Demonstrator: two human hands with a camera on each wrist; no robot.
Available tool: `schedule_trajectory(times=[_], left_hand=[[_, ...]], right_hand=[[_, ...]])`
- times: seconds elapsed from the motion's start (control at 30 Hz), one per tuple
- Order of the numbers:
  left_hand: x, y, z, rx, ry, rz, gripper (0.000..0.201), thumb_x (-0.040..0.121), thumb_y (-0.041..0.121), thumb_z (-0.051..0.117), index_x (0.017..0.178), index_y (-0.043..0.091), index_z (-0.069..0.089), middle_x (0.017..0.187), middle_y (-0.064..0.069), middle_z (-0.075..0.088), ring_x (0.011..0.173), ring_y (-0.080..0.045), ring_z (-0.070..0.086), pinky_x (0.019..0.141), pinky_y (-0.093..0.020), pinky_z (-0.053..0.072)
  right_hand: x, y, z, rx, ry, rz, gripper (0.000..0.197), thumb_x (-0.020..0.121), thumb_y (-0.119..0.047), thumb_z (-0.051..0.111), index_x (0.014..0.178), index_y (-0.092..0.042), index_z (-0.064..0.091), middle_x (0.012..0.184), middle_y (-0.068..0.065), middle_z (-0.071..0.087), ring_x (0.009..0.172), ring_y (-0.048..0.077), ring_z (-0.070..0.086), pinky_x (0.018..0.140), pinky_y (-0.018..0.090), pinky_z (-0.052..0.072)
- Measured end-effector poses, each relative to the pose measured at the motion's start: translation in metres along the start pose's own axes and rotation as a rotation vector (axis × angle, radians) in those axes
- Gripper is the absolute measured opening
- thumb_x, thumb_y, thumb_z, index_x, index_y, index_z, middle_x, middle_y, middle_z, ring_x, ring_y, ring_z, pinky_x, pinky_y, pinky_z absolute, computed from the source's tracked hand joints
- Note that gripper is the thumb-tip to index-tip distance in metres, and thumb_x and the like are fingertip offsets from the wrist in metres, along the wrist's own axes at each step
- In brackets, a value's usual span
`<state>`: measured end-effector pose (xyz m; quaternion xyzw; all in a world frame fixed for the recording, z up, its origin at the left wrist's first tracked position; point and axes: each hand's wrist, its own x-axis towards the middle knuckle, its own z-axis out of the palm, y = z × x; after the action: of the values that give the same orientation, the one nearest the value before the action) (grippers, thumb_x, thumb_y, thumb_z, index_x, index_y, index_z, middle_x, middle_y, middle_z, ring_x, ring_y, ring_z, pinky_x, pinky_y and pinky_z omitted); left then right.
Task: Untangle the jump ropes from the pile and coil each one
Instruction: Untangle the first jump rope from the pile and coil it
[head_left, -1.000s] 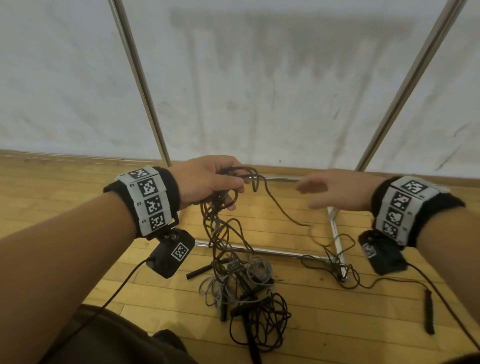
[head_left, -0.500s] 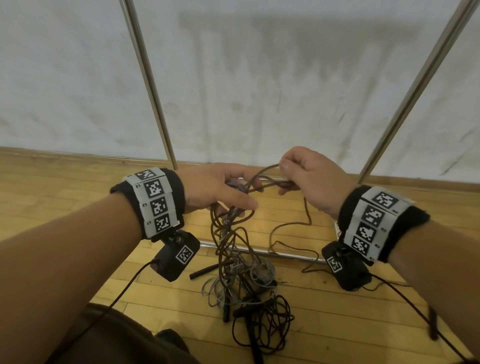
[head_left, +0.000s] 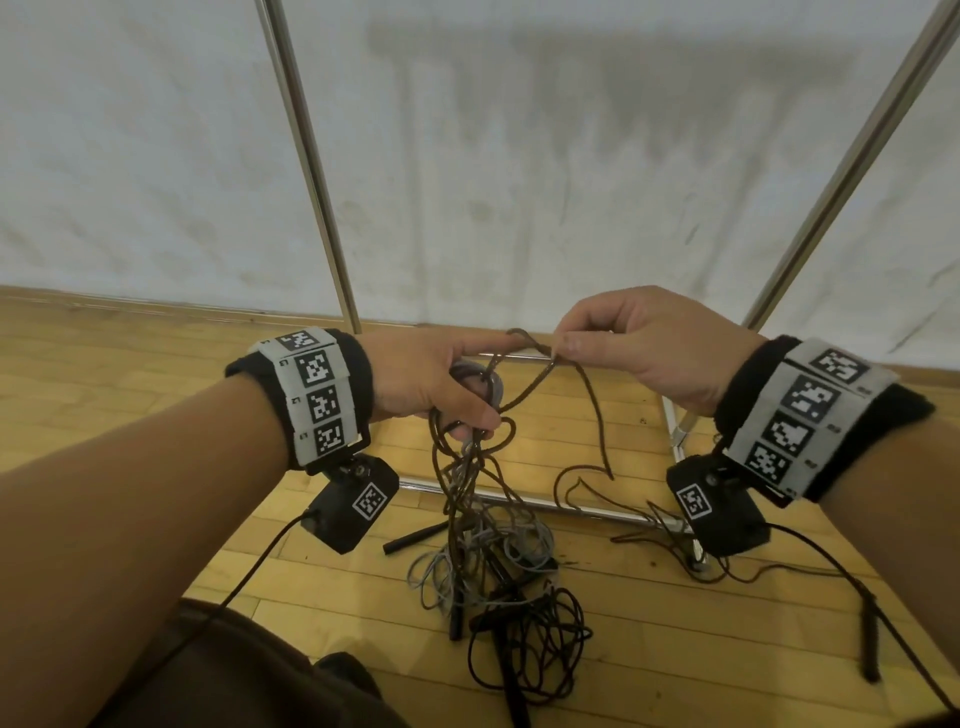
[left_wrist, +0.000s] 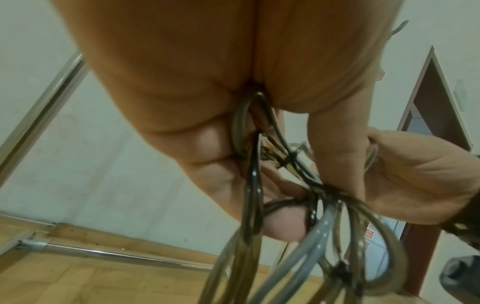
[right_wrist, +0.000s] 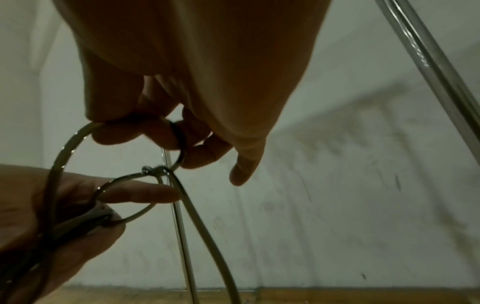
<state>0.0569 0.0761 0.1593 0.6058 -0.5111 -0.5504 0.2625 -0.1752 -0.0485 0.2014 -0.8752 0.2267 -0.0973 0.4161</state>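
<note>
A tangled pile of dark and grey jump ropes lies on the wooden floor, with black handles sticking out. My left hand grips a bunch of dark and grey rope loops lifted from the pile. My right hand pinches a dark rope strand just right of the left hand, at a small knot. From that pinch the dark rope hangs down to the floor.
A metal frame with upright poles and floor bars stands against a white wall behind the pile. Another black handle lies at the right on the floor. My knee is at the lower left.
My right hand came in from the right, took hold of the dark strand beside the left hand and has lifted it slightly. The left hand keeps holding the bunch.
</note>
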Motion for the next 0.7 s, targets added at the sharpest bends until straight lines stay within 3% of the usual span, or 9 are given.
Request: schedule_trajectory(times=[0.07,0.13,0.2,0.3,0.4,0.5,0.6,0.67,0.7], left_hand=[[0.001,0.001,-0.001,-0.012,0.112,-0.011,0.097,0.083,0.003,0.085,0.160,0.041,0.038,0.081,-0.003,0.073,0.077,-0.024,0.073,0.073,-0.027,0.059],[0.003,0.003,0.000,-0.006,0.193,0.008,0.098,0.082,0.004,0.086,0.160,0.039,0.037,0.078,-0.002,0.074,0.075,-0.022,0.074,0.072,-0.026,0.060],[0.003,0.004,0.003,-0.044,0.245,0.044,0.101,0.083,0.000,0.085,0.161,0.038,0.033,0.076,-0.002,0.070,0.076,-0.025,0.073,0.074,-0.030,0.061],[0.003,0.008,0.008,-0.044,0.347,0.084,0.108,0.081,0.000,0.087,0.162,0.041,0.028,0.090,-0.011,0.071,0.083,-0.031,0.075,0.078,-0.034,0.063],[0.004,0.014,0.012,0.028,0.427,0.098,0.114,0.076,0.008,0.091,0.163,0.042,0.027,0.105,-0.016,0.077,0.096,-0.040,0.075,0.093,-0.053,0.062],[0.005,0.014,0.014,-0.024,0.389,0.120,0.108,0.077,0.005,0.083,0.163,0.038,0.027,0.101,-0.018,0.077,0.087,-0.039,0.073,0.093,-0.058,0.058],[0.006,0.013,0.015,-0.178,0.327,0.137,0.096,0.085,0.006,0.078,0.164,0.032,0.029,0.084,-0.012,0.070,0.077,-0.031,0.067,0.084,-0.052,0.061],[0.006,0.014,0.015,-0.170,0.351,0.155,0.091,0.089,0.011,0.081,0.162,0.031,0.031,0.083,-0.008,0.074,0.072,-0.023,0.070,0.069,-0.034,0.062],[0.005,0.015,0.015,-0.142,0.376,0.160,0.091,0.088,0.013,0.083,0.161,0.032,0.032,0.085,-0.008,0.077,0.071,-0.022,0.072,0.067,-0.029,0.061]], right_hand=[[-0.002,0.003,0.002,0.049,-0.042,0.006,0.015,0.099,-0.029,0.061,0.097,-0.021,0.074,0.105,0.010,0.070,0.104,0.023,0.061,0.096,0.032,0.043],[-0.002,0.007,0.003,0.029,-0.004,0.041,0.015,0.100,-0.032,0.059,0.099,-0.025,0.073,0.114,0.004,0.067,0.108,0.018,0.060,0.099,0.033,0.043],[0.001,0.007,0.005,-0.038,0.111,0.071,0.011,0.099,-0.040,0.060,0.103,-0.038,0.070,0.114,-0.007,0.063,0.102,0.010,0.060,0.088,0.028,0.045],[0.003,0.006,0.012,0.098,0.309,0.113,0.022,0.094,-0.042,0.067,0.116,-0.040,0.062,0.101,0.001,0.068,0.085,0.018,0.069,0.077,0.035,0.057],[0.003,0.002,0.028,0.233,0.217,0.240,0.031,0.093,-0.054,0.064,0.107,-0.026,0.066,0.092,0.001,0.075,0.071,0.015,0.074,0.065,0.030,0.061],[0.004,0.003,0.047,0.147,0.169,0.227,0.032,0.096,-0.057,0.059,0.100,-0.029,0.073,0.088,-0.003,0.075,0.071,0.008,0.073,0.065,0.028,0.060],[0.007,0.002,0.053,0.128,0.285,0.163,0.024,0.098,-0.044,0.062,0.096,-0.027,0.077,0.086,0.002,0.076,0.077,0.015,0.071,0.076,0.042,0.062],[0.009,0.000,0.055,0.109,0.309,0.148,0.023,0.100,-0.041,0.060,0.095,-0.027,0.078,0.088,0.001,0.076,0.083,0.019,0.070,0.083,0.047,0.060],[0.009,-0.001,0.056,0.111,0.310,0.141,0.023,0.101,-0.040,0.058,0.096,-0.028,0.077,0.089,-0.001,0.077,0.086,0.019,0.071,0.084,0.046,0.059]])
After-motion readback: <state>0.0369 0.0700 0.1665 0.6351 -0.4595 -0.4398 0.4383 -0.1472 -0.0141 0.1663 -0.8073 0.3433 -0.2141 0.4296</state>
